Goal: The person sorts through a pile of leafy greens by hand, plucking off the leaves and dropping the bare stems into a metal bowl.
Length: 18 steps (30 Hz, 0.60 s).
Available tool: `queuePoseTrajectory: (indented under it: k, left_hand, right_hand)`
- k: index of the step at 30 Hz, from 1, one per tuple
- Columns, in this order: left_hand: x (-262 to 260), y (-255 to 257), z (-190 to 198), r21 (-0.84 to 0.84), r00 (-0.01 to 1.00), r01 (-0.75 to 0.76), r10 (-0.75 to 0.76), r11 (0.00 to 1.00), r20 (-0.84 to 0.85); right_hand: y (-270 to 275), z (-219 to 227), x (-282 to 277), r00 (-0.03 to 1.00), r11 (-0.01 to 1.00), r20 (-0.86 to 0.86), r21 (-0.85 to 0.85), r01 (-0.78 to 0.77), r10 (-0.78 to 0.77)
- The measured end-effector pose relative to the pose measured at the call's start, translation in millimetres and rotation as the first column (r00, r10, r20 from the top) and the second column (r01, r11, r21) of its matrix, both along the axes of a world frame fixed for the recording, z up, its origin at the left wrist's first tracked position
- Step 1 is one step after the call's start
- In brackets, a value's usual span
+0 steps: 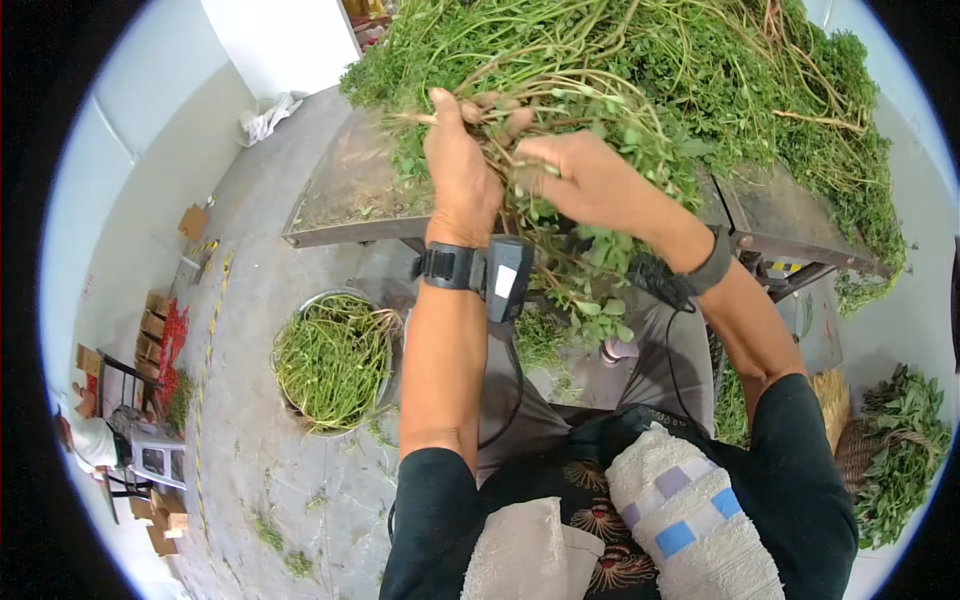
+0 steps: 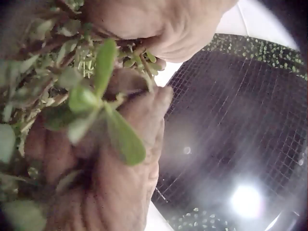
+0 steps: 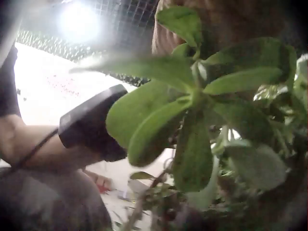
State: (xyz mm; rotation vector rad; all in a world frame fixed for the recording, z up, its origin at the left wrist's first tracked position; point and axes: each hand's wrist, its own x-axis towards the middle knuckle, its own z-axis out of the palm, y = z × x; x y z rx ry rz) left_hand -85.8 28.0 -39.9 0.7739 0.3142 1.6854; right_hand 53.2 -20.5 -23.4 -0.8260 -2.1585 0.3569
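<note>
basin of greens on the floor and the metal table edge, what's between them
Only bare grey concrete floor between the basin and the table edge, seen in the head view.

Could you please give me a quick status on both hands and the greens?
Left hand and right hand both grip the bunch of greens. Bunch lifted off the pile. Nothing blocking.

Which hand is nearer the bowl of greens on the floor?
Left. The left hand grips stems above the table edge, on the side over the bowl. The right hand holds the same bunch farther from the bowl.
</note>
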Motion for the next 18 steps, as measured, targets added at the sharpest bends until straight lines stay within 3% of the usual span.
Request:
queuePoseTrajectory:
  k: [2,4,6,7,8,10,11,12,15,18]
  left_hand:
    - [3,-11,3,-0.041,0.995,0.058,-0.061,0.997,-0.075]
    - [-1,-2,0,-0.078,0.997,0.038,-0.044,0.996,-0.066]
    - [-17,19,-5,-0.173,0.992,-0.019,0.041,0.985,0.120]
    - [-26,20,-6,-0.063,0.987,0.046,-0.035,0.997,0.156]
    - [-28,22,-5,-0.055,0.988,0.046,-0.037,0.997,0.147]
    - [-30,19,2,-0.022,0.993,0.022,-0.019,1.000,0.117]
    - [-29,21,3,-0.002,0.984,0.084,-0.083,0.996,0.158]
    - [-29,24,4,-0.003,0.985,0.083,-0.081,0.997,0.153]
    - [-23,33,8,0.018,0.985,0.145,-0.146,0.989,0.091]
    - [-19,45,15,0.067,0.980,0.172,-0.178,0.983,0.089]
  right_hand:
    - [-11,-3,0,1.000,0.996,-0.015,0.086,-0.023,0.025]
    - [-34,11,10,0.998,0.997,-0.001,0.044,-0.067,0.067]
    - [-69,21,20,0.980,0.979,-0.072,-0.076,-0.191,0.185]
    - [-73,23,25,0.988,0.976,-0.120,-0.185,-0.115,0.093]
    - [-69,20,32,0.987,0.978,-0.127,-0.175,-0.115,0.094]
    - [-49,8,42,0.880,0.833,-0.475,-0.485,-0.265,0.004]
    - [-41,-1,40,0.818,0.849,-0.575,-0.440,-0.293,-0.015]
    - [-37,-1,40,0.815,0.848,-0.579,-0.439,-0.296,-0.015]
    - [-25,-7,39,0.841,0.711,-0.501,-0.668,-0.222,-0.207]
    - [-4,-23,27,0.838,0.658,-0.506,-0.705,-0.265,-0.205]
